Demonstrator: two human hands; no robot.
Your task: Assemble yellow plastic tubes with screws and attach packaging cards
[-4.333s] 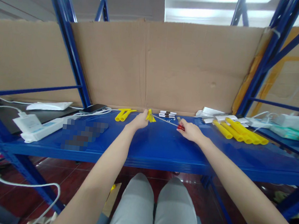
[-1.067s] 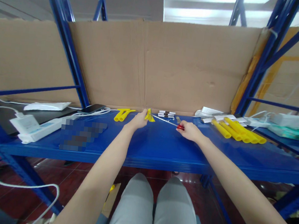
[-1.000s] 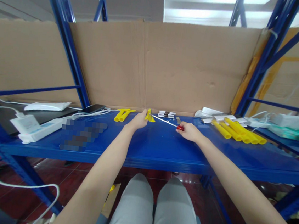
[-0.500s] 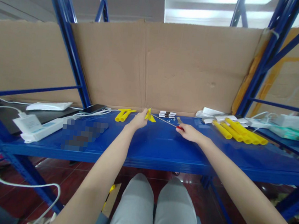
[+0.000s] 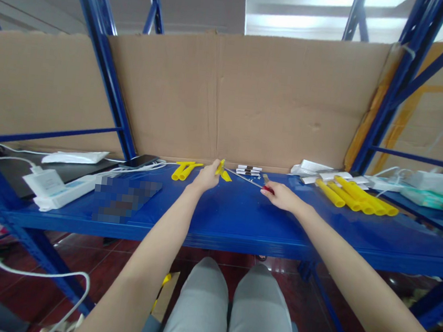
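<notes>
My left hand (image 5: 206, 177) is closed around a small yellow plastic part (image 5: 225, 176) near the back of the blue shelf. In my right hand (image 5: 282, 197) is a screwdriver (image 5: 268, 190) with a red handle. Its long thin shaft points left, and the tip is at or close to the yellow part; I cannot tell whether they touch. Tiny loose pieces (image 5: 255, 180), too small to name, are scattered behind the shaft. Past them lie several white strips with dark middles (image 5: 249, 169). A small object (image 5: 265, 178) with a brownish end lies behind my right hand.
Two yellow T-shaped handles (image 5: 184, 170) lie left of my left hand. Several yellow tubes (image 5: 355, 195) are on the right, by white packets (image 5: 311, 168). A white power strip (image 5: 70, 191) and a phone (image 5: 143, 161) are on the left. Cardboard (image 5: 275, 103) closes the back.
The view has shifted very slightly. Both hands keep nearly the same position, still holding the yellow part and the screwdriver.
</notes>
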